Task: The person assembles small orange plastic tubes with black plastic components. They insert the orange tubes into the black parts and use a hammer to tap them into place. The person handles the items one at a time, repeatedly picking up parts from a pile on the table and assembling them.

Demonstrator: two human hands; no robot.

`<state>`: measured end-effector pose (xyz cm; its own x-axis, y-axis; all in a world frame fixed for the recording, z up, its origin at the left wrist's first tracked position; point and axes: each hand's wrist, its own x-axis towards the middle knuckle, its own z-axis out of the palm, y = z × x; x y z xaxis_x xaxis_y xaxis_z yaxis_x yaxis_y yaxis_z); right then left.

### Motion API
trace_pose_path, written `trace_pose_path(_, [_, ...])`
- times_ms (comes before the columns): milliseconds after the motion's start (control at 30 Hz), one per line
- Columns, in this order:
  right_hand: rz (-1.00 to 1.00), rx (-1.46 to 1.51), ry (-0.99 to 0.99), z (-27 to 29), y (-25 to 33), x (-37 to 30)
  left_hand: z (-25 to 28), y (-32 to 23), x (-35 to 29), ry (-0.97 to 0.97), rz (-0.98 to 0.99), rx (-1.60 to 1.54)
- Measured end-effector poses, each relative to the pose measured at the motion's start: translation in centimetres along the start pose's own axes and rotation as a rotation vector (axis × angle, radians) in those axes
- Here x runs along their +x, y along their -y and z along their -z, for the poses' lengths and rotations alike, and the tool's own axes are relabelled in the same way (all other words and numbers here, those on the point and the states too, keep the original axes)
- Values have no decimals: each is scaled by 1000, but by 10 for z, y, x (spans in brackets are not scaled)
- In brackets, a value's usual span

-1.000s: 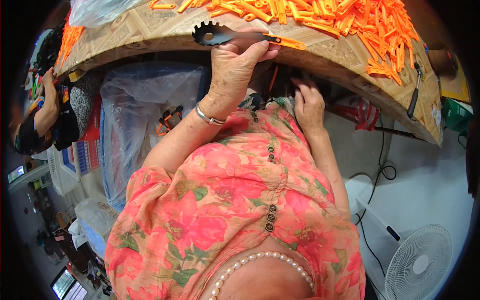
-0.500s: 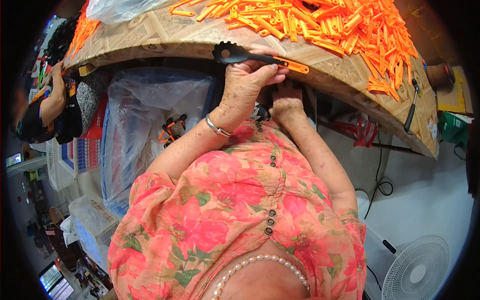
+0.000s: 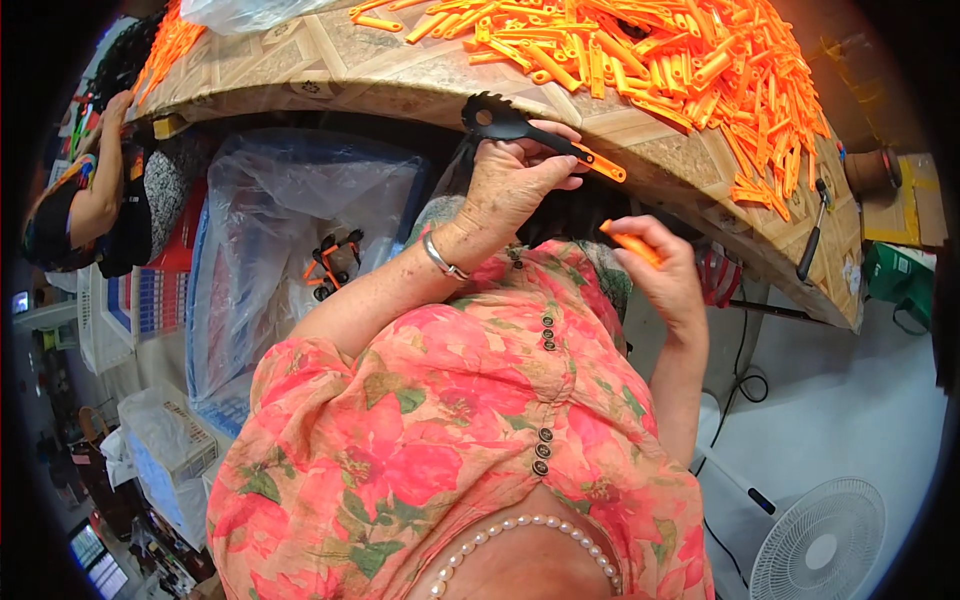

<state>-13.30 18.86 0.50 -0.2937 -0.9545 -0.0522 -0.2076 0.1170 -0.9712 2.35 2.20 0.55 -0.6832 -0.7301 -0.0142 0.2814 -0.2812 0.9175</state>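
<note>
Left hand (image 3: 520, 185) pinching black toothed spaghetti server (image 3: 507, 124), orange handle section (image 3: 606, 172) at its end, held beside near edge of wood-patterned table (image 3: 350, 55). Right hand (image 3: 672, 275), lower and apart, gripping orange plastic piece (image 3: 636, 245) between thumb and fingers. Loose orange handle pieces (image 3: 690, 80) heaped on table; hammer (image 3: 812, 238) near right corner. Plastic-lined blue crate (image 3: 197, 310) at left, black-and-orange items (image 3: 328, 262) inside.
</note>
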Motion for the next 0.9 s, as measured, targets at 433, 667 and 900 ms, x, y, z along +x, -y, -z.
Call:
trace_pose_path(433, [239, -55, -451, -23, 19, 15, -20, 1, -10, 224, 60, 109])
trace_pose_path(667, [548, -534, -480, -17, 21, 13, -22, 11, -9, 162, 49, -18])
trace_pose_path(900, [548, -613, -528, -16, 19, 12, -23, 4, -13, 179, 108, -76])
